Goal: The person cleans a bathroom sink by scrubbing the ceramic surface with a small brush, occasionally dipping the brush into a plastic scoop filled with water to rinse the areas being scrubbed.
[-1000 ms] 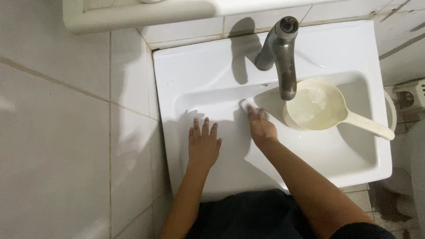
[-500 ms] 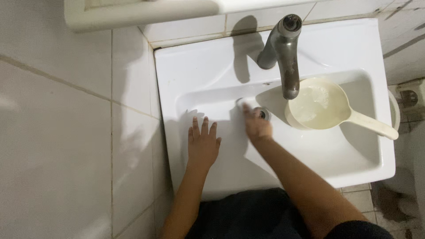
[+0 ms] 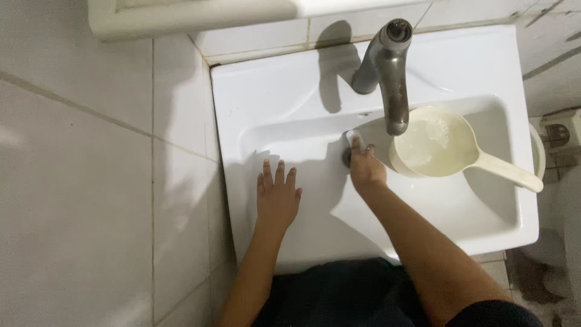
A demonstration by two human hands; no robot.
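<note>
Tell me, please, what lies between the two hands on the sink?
In the head view, only bare white sink surface in shadow separates the left hand, flat on the rim, from the right hand at the drain.

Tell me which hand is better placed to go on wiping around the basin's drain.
Probably the right hand: it is inside the sink by the drain, fingers on a small white piece. The left hand lies flat on the rim.

Drain [image 3: 347,157] mostly hidden under right hand [image 3: 366,169]
</note>
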